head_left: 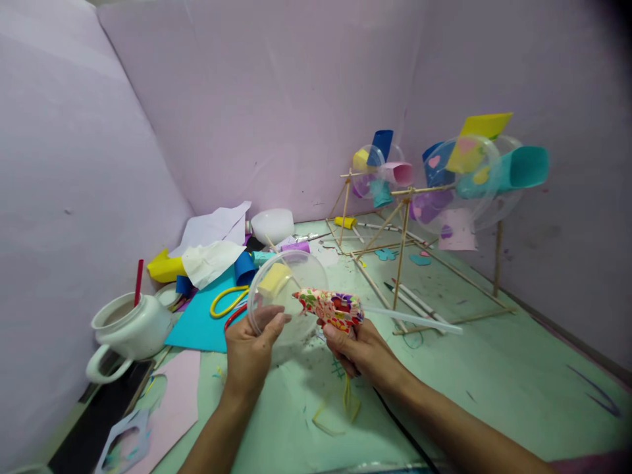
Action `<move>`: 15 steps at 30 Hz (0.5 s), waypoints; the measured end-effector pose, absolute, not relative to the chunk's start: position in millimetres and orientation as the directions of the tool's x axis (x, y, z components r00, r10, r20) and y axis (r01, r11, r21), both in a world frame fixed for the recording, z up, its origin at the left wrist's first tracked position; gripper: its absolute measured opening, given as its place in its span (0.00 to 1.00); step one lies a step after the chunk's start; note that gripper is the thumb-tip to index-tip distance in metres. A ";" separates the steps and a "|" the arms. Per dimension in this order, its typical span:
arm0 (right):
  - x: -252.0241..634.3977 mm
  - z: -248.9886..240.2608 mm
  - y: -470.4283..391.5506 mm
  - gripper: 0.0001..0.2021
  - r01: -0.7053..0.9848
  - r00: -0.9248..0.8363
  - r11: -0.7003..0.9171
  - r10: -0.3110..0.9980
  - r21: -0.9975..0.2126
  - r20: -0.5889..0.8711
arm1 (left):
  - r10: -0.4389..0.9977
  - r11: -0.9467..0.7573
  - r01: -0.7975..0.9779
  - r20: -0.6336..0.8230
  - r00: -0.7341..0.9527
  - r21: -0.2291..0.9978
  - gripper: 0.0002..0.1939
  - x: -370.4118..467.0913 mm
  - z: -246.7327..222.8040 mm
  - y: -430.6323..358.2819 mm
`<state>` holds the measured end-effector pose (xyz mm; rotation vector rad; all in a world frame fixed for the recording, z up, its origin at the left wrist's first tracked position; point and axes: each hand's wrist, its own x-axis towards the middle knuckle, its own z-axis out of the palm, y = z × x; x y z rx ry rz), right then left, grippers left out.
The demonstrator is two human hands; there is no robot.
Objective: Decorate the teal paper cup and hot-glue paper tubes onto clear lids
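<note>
My left hand [254, 339] grips the near rim of a round clear plastic lid [309, 271], which is held tilted above the table. A pale yellow paper piece [274, 280] shows through the lid; I cannot tell whether it is attached. A thin wooden stick also shows at the lid, running up past its far rim. In my right hand [363, 349] is a glue gun [326, 304] with a flowery pattern. Its nozzle points left at the lid's inner face, and a long translucent glue stick [419, 318] juts out of its back.
Two stick-framed wheels [476, 178] with coloured paper cups stand at right. Yellow-handled scissors [222, 304], a blue sheet [197, 326] and paper scraps lie left. A white teapot-shaped pot [135, 329] is at far left. A black cord [402, 428] runs to the front edge.
</note>
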<state>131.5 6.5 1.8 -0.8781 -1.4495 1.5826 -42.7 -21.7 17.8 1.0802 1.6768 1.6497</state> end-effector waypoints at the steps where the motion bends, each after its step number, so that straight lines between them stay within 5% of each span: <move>1: 131.6 2.1 6.5 0.17 -0.095 -0.446 -0.028 0.895 -0.995 0.017 | 0.830 -0.065 0.184 0.155 -0.535 0.981 0.09 -43.7 16.8 -21.3; 6: 129.4 2.7 8.7 0.16 -0.169 -0.380 -0.034 0.924 -0.985 0.033 | 0.747 0.001 0.089 0.058 -0.662 0.996 0.11 -56.8 6.9 -14.0; 10: 128.0 -2.3 19.8 0.17 -0.358 -0.329 -0.234 0.938 -0.904 -0.113 | 0.775 0.012 -0.079 -0.060 -0.630 0.997 0.09 -64.8 4.1 -7.9; 15: 125.4 -7.1 43.3 0.14 -0.487 -0.368 -0.377 0.907 -0.788 -0.206 | 0.788 -0.003 0.031 0.021 -0.616 1.000 0.09 -69.1 -0.2 -9.0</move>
